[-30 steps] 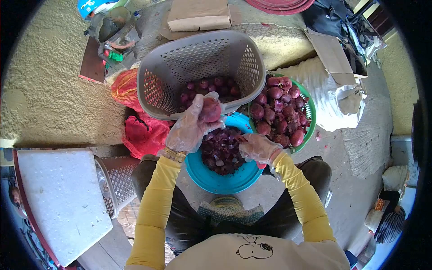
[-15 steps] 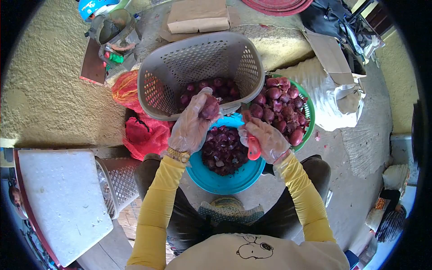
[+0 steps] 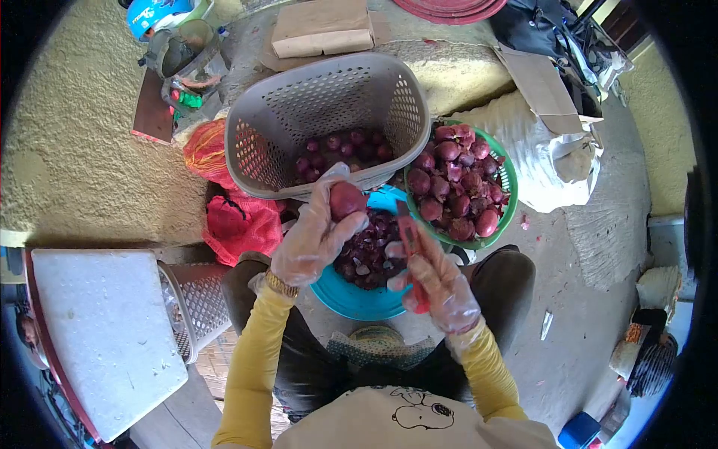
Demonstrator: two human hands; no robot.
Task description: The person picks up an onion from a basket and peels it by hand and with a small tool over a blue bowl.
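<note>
Purple onion within left grip

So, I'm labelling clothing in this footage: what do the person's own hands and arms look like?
The left hand and right hand wear loose, crinkled, see-through plastic gloves. Plain yellow sleeves cover both forearms. A gold-coloured band, perhaps a watch or bracelet, circles the left wrist.

Two hands, one held onion, one knife, one turquoise basin, one green basket
</note>
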